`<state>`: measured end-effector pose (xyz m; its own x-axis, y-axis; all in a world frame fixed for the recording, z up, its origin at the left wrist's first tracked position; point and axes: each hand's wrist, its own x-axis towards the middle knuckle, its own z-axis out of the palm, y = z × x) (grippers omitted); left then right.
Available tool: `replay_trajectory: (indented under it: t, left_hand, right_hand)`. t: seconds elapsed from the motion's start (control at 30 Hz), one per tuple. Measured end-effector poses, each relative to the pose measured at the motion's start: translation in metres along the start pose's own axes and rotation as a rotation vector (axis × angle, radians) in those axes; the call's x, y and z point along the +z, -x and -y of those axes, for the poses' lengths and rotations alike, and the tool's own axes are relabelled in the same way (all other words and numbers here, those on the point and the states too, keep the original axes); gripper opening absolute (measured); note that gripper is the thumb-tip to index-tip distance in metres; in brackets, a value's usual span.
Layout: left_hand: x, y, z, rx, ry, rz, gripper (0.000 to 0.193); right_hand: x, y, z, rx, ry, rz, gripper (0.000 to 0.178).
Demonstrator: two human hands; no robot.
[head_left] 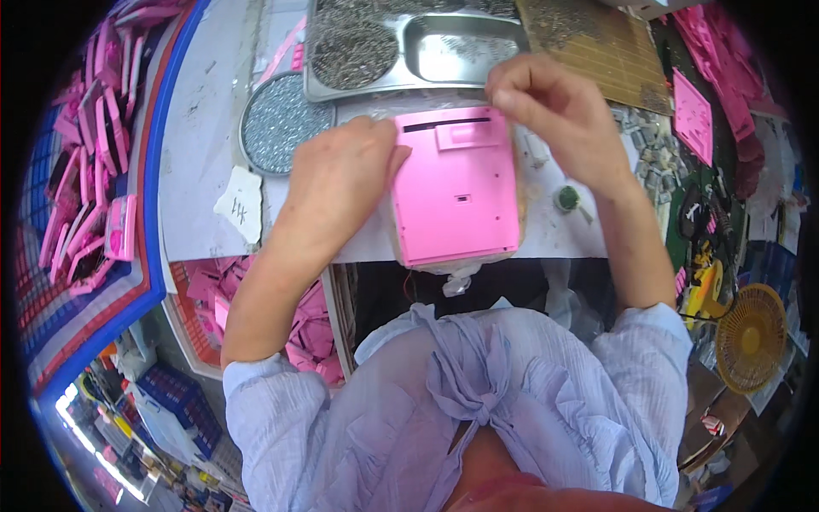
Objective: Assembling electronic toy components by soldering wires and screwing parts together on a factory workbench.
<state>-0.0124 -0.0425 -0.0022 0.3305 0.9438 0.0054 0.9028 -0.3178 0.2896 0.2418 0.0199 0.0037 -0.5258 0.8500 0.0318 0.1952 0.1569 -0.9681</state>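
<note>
A flat pink plastic casing [456, 192] lies before me on a pad wrapped in clear plastic, with a dark slot along its far end and several small holes in its face. My left hand [345, 166] is closed on the casing's far left edge, its thumb on the rim and the other fingers curled down out of sight. Over the far right corner, my right hand [559, 107] has thumb and forefinger pinched together near the metal tray's front edge. Whatever sits in that pinch, if anything, is too small to make out.
The metal tray [465, 53] holds dark screws; a round dish [286, 128] of small silvery parts stands left of it. A small green-filled pot [566, 199] and loose grey pieces [657, 158] lie right. Pink parts fill a blue-rimmed basket [183, 77] at far left.
</note>
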Motion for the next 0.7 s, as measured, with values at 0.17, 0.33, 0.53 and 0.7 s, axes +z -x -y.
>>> replay_trajectory:
  t: [0.17,0.33,0.53,0.7]
  left_hand:
    - [-0.001,0.019,-0.034,-0.075,1.082,0.005,0.022]
    - [0.010,0.015,-0.053,-0.327,1.798,0.310,0.022]
    - [0.012,0.019,-0.050,-0.447,1.968,0.457,0.016]
    - [0.021,0.023,-0.051,-0.332,1.895,0.388,0.010]
  right_hand:
    - [0.022,0.039,-0.004,0.097,-0.494,-0.046,0.019]
    - [0.041,0.055,-0.001,0.042,-0.569,-0.106,0.011]
    - [0.040,0.062,0.007,-0.497,0.394,-0.303,0.017]
    - [0.046,0.069,-0.006,-0.385,0.164,-0.285,0.014]
